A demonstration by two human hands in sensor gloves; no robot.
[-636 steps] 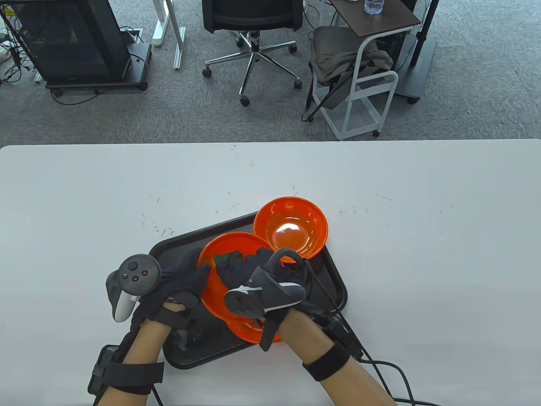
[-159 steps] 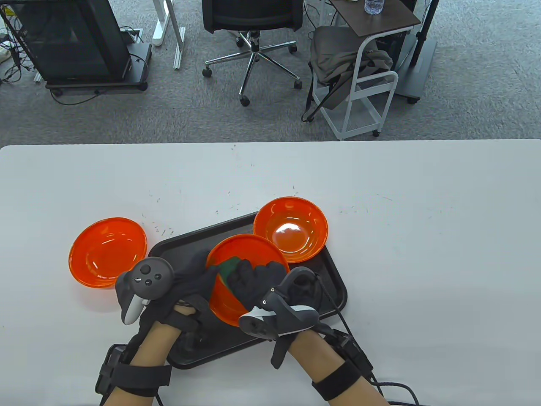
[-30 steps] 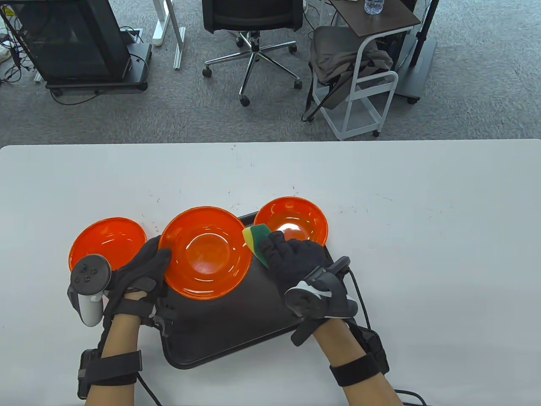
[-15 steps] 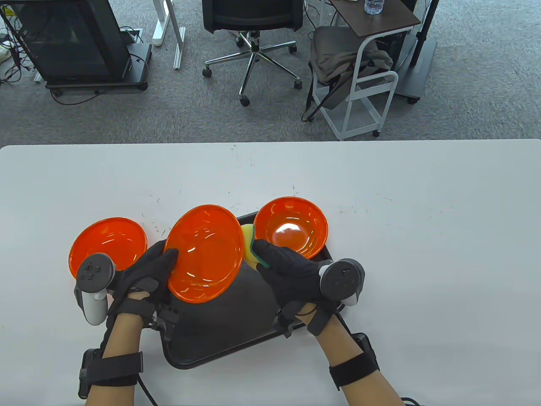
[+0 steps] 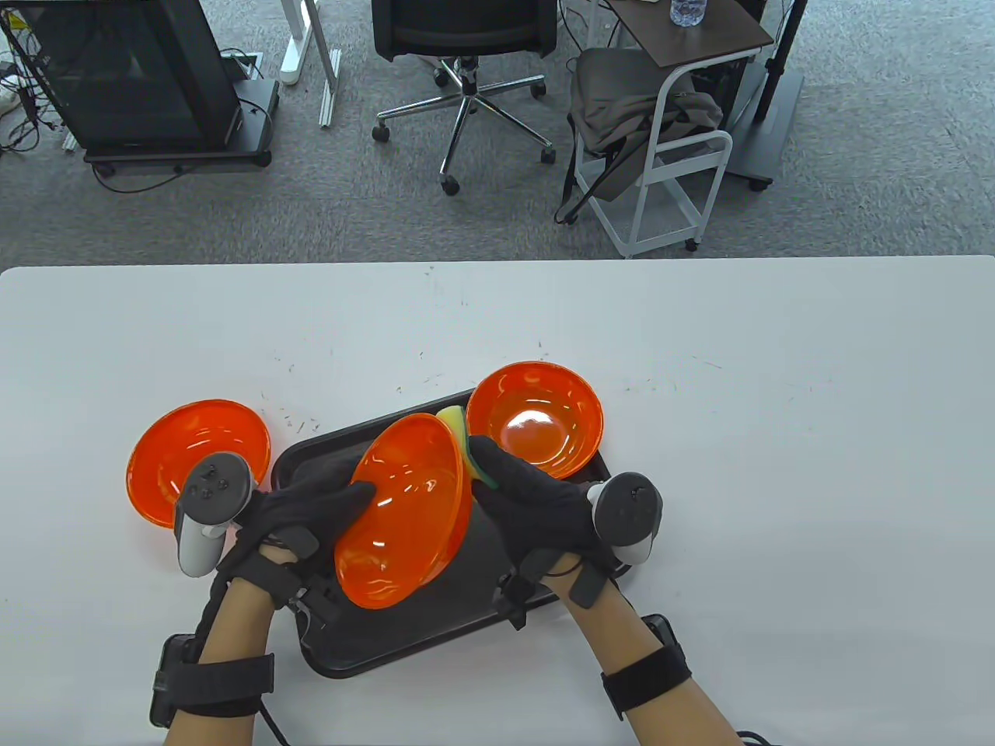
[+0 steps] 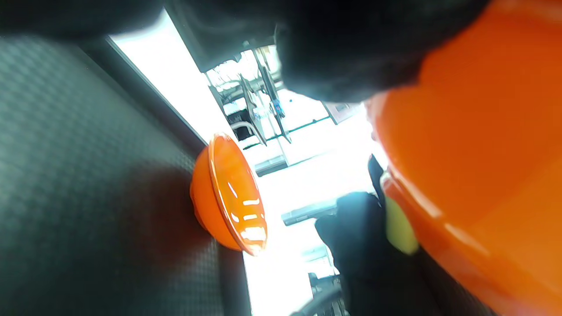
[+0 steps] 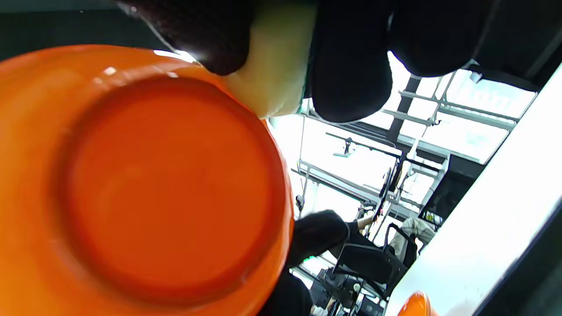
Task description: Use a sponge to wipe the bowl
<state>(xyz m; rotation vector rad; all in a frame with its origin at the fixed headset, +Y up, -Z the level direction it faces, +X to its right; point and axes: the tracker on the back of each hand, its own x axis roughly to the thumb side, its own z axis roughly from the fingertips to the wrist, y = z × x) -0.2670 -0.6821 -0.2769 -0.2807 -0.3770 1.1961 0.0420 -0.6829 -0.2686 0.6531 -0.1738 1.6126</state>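
Observation:
My left hand (image 5: 311, 505) holds an orange bowl (image 5: 408, 509) by its left rim, tilted on edge above the black tray (image 5: 466, 614), its inside facing left and toward me. My right hand (image 5: 536, 505) grips a yellow and green sponge (image 5: 459, 435) and presses it against the bowl's outer side near the far rim. The right wrist view shows the bowl's underside (image 7: 149, 188) with the sponge (image 7: 276, 66) on its rim. The left wrist view shows the bowl's wall (image 6: 478, 166) and the sponge (image 6: 399, 224) behind it.
A second orange bowl (image 5: 535, 418) stands upright at the tray's far right corner, close to the sponge. A third orange bowl (image 5: 190, 458) sits on the white table (image 5: 777, 466) left of the tray, just beyond my left hand's tracker (image 5: 206, 505).
My left hand carried the bowl right, back over the tray, and tipped it more on edge. My right hand turned and brought the sponge against the bowl's outer side.

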